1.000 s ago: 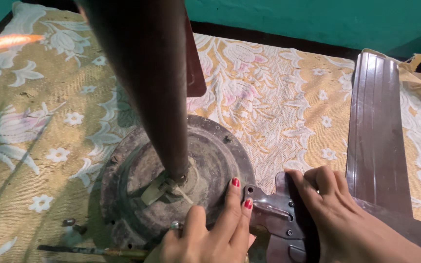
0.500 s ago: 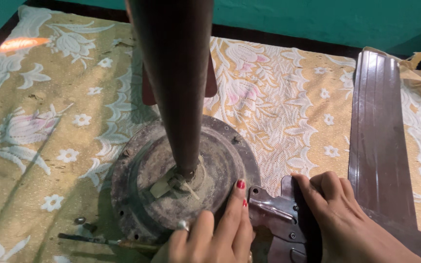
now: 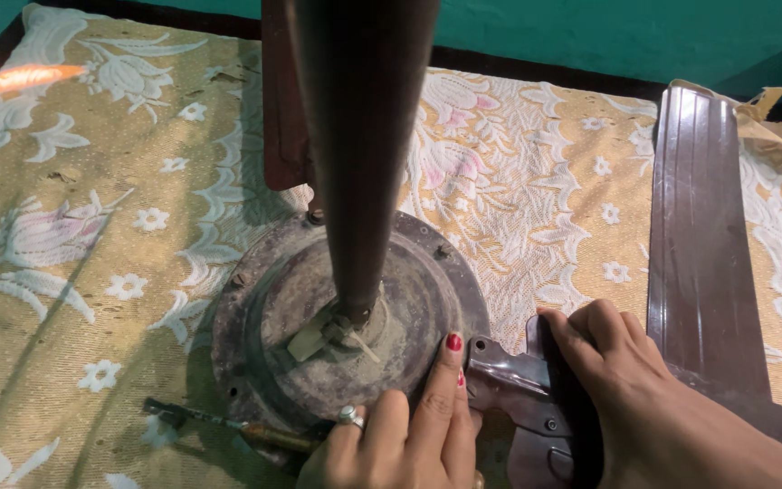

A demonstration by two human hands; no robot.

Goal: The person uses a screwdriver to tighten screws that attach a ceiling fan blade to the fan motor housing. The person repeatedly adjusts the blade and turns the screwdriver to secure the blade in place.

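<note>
Brown, stiff and probably light, the fan blade (image 3: 694, 263) lies beyond the right hand (image 3: 631, 398), which presses flat on its metal bracket (image 3: 522, 398) beside the heavy motor housing (image 3: 346, 321), left hand (image 3: 409, 435) fingers pressed together at the joint.

Two bare hands low, side by side, palms down.
The left hand (image 3: 400, 435), ringed with red-painted nails, lies flat with fingers extended forward; just beside it, the right hand (image 3: 631, 398) curls its fingers downward.
</note>
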